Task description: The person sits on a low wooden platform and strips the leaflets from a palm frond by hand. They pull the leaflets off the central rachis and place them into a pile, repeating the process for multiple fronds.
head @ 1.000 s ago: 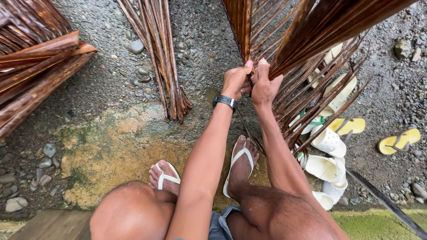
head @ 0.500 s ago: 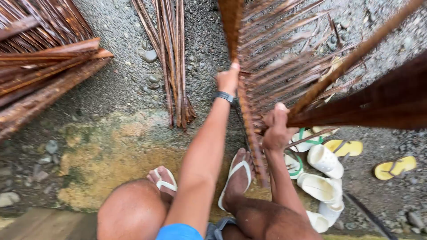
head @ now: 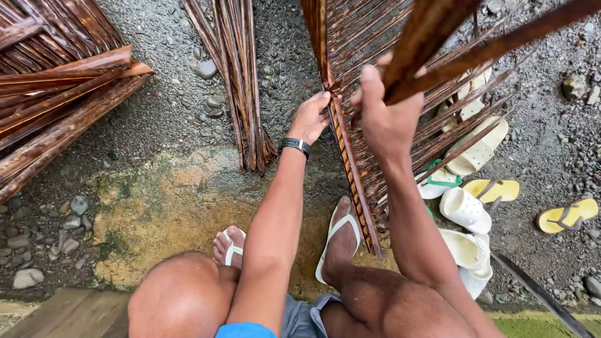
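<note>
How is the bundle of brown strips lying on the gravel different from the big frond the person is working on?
The bundle of strips lies loose on the gravel, untouched; the frond is gripped by the left hand and right hand. The bundle's strips lie side by side, detached; the frond's leaflets fan out from a midrib. Both are brown, dry and glossy.

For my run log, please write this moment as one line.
left hand: grips frond midrib | right hand: pulls brown leaflets | sandals beside
</note>
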